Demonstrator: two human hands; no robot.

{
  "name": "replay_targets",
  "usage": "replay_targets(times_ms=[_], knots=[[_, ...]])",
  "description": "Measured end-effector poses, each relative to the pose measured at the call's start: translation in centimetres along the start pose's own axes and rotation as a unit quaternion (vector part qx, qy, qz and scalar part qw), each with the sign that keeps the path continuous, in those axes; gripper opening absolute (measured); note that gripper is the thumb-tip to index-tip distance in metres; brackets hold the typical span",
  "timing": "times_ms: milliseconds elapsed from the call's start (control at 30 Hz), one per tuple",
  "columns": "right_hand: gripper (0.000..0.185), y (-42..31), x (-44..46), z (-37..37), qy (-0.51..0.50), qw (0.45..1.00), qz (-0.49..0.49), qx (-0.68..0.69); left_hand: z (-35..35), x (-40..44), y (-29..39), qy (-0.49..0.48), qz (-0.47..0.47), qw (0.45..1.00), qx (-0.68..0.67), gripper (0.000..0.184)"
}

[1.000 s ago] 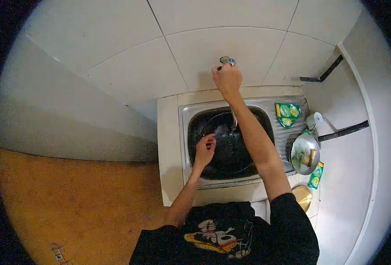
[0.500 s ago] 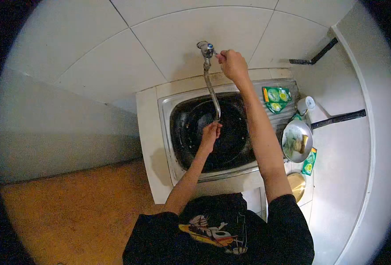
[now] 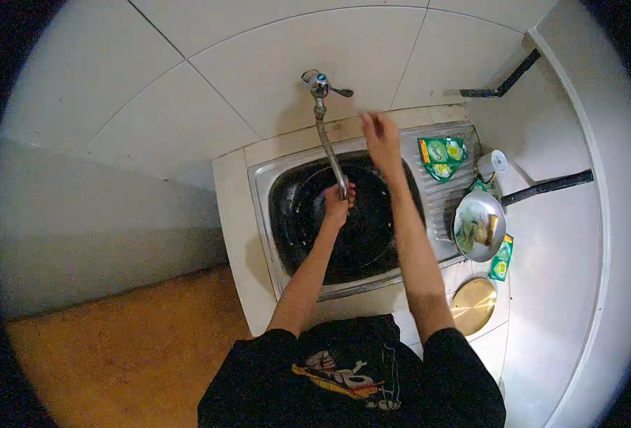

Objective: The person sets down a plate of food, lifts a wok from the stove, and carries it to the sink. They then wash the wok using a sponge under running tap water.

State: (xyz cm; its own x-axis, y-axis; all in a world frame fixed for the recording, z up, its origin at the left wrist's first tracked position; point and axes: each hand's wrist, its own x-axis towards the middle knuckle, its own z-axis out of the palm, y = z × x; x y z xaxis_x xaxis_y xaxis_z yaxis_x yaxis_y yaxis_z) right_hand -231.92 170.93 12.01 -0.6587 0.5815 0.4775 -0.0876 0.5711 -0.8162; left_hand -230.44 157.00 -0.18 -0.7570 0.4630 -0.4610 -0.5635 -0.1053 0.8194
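My left hand (image 3: 337, 204) is under the mouth of the faucet (image 3: 333, 162), palm up with fingers apart and nothing held. The spout end hides part of it. My right hand (image 3: 382, 146) hangs in the air over the back rim of the metal sink (image 3: 267, 235), away from the faucet's lever handle (image 3: 342, 92). Its fingers are loosely bent and apart, with nothing in them. Below both hands, the sink bowl holds a large dark round vessel (image 3: 362, 246) whose exact kind I cannot make out.
Green packets (image 3: 444, 153) lie on the ribbed drainboard, beside a white cup (image 3: 491, 162). A metal pan (image 3: 479, 227) containing a sponge-like piece stands at the right. Further forward are another green packet (image 3: 501, 258) and a round golden lid (image 3: 474, 307). Tiled wall (image 3: 251, 64) rises behind.
My right hand has let go of the faucet lever and moved down toward the sink. My left hand's fingers have opened out under the spout.
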Motion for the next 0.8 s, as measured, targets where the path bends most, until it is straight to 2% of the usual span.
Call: replay_targets(times_ms=[67, 167, 200, 267, 300, 333, 400, 433, 533, 567, 600, 633, 667, 700, 733, 767, 800], knots=[[0.033, 3.0, -5.4, 0.6, 0.04, 0.989, 0.138, 0.019, 0.1, 1.1, -0.4, 0.009, 0.013, 0.999, 0.039, 0.025], [0.033, 5.5, -13.3, 2.5, 0.058, 0.977, 0.19, 0.082, -1.2, 4.2, -4.1, 0.075, 0.102, 0.991, -0.034, 0.031], [0.033, 5.1, -14.8, 3.4, 0.061, 0.975, 0.194, 0.086, -1.1, 4.1, -4.1, 0.076, 0.1, 0.991, -0.033, 0.031], [0.036, 6.4, -16.8, 6.4, 0.065, 0.95, 0.252, 0.171, -0.8, 3.4, -3.8, 0.016, 0.223, 0.968, 0.117, 0.027], [0.043, 3.4, -16.2, 6.5, 0.085, 0.84, 0.401, 0.355, -1.0, 3.3, -3.8, -0.015, 0.282, 0.94, 0.191, 0.031], [0.043, 4.4, -16.6, 7.3, 0.085, 0.838, 0.403, 0.358, -1.3, 3.1, -3.8, -0.014, 0.281, 0.94, 0.195, 0.031], [0.05, 8.0, -17.8, 10.0, 0.025, 0.713, 0.502, 0.489, -2.4, 2.4, -3.9, -0.007, 0.336, 0.888, 0.315, 0.03], [0.056, 8.7, -17.7, 10.7, 0.041, 0.61, 0.52, 0.597, -3.1, 1.8, -4.1, -0.002, 0.36, 0.855, 0.373, 0.03], [0.059, 7.8, -16.3, 10.8, -0.025, 0.599, 0.501, 0.624, -4.7, -0.7, -3.9, 0.012, 0.42, 0.735, 0.532, 0.032], [0.053, 6.8, -15.7, 9.9, -0.041, 0.585, 0.493, 0.643, -5.2, -1.7, -3.1, 0.013, 0.422, 0.734, 0.532, 0.032], [0.053, 5.9, -15.0, 9.1, -0.041, 0.586, 0.491, 0.643, -5.2, -3.8, -0.5, -0.049, 0.326, 0.814, 0.478, 0.029], [0.051, 5.2, -14.4, 8.2, -0.071, 0.641, 0.494, 0.583, -5.6, -5.3, 1.4, -0.113, 0.223, 0.876, 0.413, 0.027], [0.049, 5.1, -14.1, 7.3, -0.097, 0.692, 0.493, 0.518, -6.5, -6.1, 1.9, -0.065, 0.261, 0.862, 0.43, 0.027], [0.039, 12.9, -17.4, 9.1, -0.176, 0.906, 0.256, 0.287, -7.6, -6.7, 2.3, -0.017, 0.298, 0.845, 0.444, 0.027], [0.039, 10.3, -16.4, 6.3, -0.172, 0.909, 0.255, 0.282, -8.6, -6.6, 2.9, 0.035, 0.24, 0.897, 0.369, 0.026], [0.034, 7.4, -15.5, 3.3, -0.167, 0.947, 0.243, 0.128, -10.2, -7.4, 3.5, 0.106, 0.286, 0.806, 0.508, 0.029], [0.028, 4.8, -14.9, 0.9, -0.158, 0.961, 0.224, -0.03, -12.0, -7.1, 2.7, 0.16, 0.325, 0.787, 0.5, 0.031]])
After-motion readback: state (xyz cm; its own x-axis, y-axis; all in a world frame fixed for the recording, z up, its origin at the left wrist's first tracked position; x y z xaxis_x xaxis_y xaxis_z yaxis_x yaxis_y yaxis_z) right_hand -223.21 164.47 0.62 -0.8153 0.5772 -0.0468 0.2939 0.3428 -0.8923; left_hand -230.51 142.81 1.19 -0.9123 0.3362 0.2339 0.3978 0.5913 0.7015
